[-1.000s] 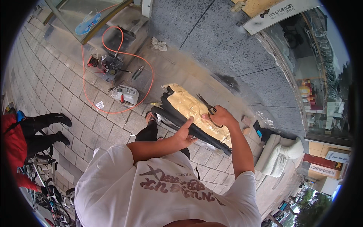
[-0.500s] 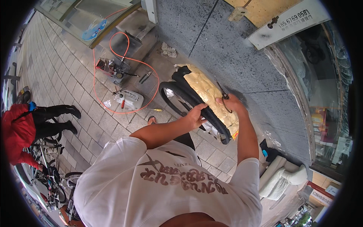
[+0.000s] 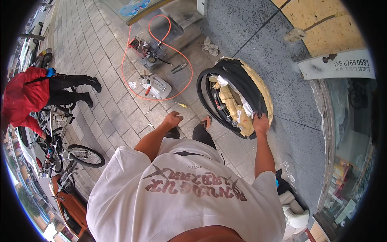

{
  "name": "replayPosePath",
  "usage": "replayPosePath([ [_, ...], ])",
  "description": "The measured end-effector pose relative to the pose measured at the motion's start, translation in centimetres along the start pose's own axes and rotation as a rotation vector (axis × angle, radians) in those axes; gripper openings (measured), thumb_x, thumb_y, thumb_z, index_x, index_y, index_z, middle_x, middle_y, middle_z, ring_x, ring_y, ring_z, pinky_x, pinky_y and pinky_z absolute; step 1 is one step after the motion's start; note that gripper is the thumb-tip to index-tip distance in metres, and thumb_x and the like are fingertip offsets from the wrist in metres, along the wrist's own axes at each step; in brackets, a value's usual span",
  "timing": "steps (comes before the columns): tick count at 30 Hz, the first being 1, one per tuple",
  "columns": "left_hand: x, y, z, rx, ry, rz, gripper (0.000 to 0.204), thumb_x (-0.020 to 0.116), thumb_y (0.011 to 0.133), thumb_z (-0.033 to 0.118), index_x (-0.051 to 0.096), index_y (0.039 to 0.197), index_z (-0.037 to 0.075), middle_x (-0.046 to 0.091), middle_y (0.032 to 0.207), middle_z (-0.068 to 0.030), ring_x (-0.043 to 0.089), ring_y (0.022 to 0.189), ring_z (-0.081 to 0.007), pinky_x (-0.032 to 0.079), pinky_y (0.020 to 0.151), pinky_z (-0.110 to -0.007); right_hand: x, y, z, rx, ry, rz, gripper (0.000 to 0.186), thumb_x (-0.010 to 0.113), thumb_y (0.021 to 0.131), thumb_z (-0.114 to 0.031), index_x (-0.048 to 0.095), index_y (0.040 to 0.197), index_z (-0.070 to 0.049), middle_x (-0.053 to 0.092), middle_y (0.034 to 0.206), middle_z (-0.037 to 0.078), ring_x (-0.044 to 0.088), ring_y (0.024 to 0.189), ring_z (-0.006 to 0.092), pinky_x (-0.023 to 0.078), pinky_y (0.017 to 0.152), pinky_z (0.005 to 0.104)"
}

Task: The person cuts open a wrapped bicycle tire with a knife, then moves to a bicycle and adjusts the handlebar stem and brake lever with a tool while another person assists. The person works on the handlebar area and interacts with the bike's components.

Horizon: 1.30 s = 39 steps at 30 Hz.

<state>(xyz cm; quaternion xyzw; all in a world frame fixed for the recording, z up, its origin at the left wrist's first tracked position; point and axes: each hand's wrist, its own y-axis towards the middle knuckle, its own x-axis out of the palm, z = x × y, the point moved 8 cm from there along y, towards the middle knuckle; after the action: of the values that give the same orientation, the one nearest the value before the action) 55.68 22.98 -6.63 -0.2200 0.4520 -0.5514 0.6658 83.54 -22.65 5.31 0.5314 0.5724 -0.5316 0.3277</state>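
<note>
My right hand (image 3: 261, 123) is closed around a pair of dark scissors (image 3: 260, 108), blades pointing away from me over the tyre bundle. Several black tyres (image 3: 204, 97) make up this bundle, which rests on the paving against the wall. Crinkled tan wrapping (image 3: 254, 78) covers its far right side, and more tan wrapping (image 3: 231, 103) with white pieces shows inside the ring. Well left of the tyres, my left hand (image 3: 173, 119) hangs in the air, fingers loosely bent, with nothing visible in it.
An orange hose (image 3: 191, 78) loops around a small compressor (image 3: 150, 56) and a whitish container (image 3: 158, 88). Pliers (image 3: 179, 68) and a yellow-handled screwdriver (image 3: 181, 105) lie nearby. A grey stone wall (image 3: 258, 44) borders the right. At left, a person in red (image 3: 28, 90) stands by bicycles (image 3: 84, 155).
My left hand has let go of the tyres and moved left. The bundle now shows its open ring with contents inside. My right hand keeps the scissors. The view has shifted.
</note>
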Motion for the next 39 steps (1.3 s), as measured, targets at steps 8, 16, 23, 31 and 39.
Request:
replayPosePath([
  [8,-13.2,-6.4,-26.8,-0.347,-0.249,0.272,0.037,0.068,0.086,0.031,0.073,0.102,-0.002,0.072,0.087,-0.0163,0.066,0.067,-0.024,0.056,0.065,-0.04,14.6,-10.0,2.3,0.107,-0.102,-0.448,0.038,0.073,0.084,-0.03,0.075,0.099,0.004,0.075,0.103,0.026,0.072,0.102,0.0408,0.056,0.087,0.0466],
  [16,-10.9,-13.9,-34.2,-0.344,-0.479,0.328,0.026,0.067,0.092,0.024,0.077,0.106,0.004,0.074,0.09,-0.009,0.067,0.076,-0.0202,0.055,0.07,-0.039,17.3,-12.3,-11.1,-0.138,-0.215,-0.461,0.054,0.077,0.078,-0.041,0.075,0.096,0.009,0.072,0.099,0.033,0.071,0.103,0.0439,0.055,0.089,0.0464],
  [23,-4.4,-13.6,-38.7,-0.399,-0.83,0.378,0.034,0.056,0.098,0.023,0.075,0.122,0.006,0.077,0.102,-0.0081,0.068,0.088,-0.0183,0.055,0.081,-0.036,20.0,-1.8,-32.5,-0.391,-0.299,-0.593,0.048,0.076,0.084,-0.036,0.075,0.105,0.007,0.071,0.107,0.033,0.071,0.105,0.0439,0.055,0.092,0.0469],
  [31,-1.1,-22.1,-27.1,-0.586,-0.995,0.412,0.032,0.066,0.096,0.017,0.071,0.124,0.003,0.075,0.105,-0.0076,0.068,0.091,-0.0162,0.056,0.083,-0.034,24.3,17.2,-60.8,-0.519,-0.345,-0.448,0.052,0.075,0.087,-0.036,0.072,0.116,0.007,0.069,0.121,0.031,0.065,0.119,0.0457,0.051,0.102,0.0483],
  [39,1.5,-24.7,-18.4,-0.794,-1.242,0.418,0.035,0.074,0.096,0.014,0.067,0.126,0.0,0.074,0.108,-0.0064,0.068,0.094,-0.0135,0.057,0.084,-0.031,27.4,34.1,-72.9,-0.776,-0.354,-0.072,0.046,0.072,0.091,-0.035,0.069,0.115,0.005,0.071,0.117,0.028,0.067,0.112,0.0472,0.053,0.096,0.0503],
])
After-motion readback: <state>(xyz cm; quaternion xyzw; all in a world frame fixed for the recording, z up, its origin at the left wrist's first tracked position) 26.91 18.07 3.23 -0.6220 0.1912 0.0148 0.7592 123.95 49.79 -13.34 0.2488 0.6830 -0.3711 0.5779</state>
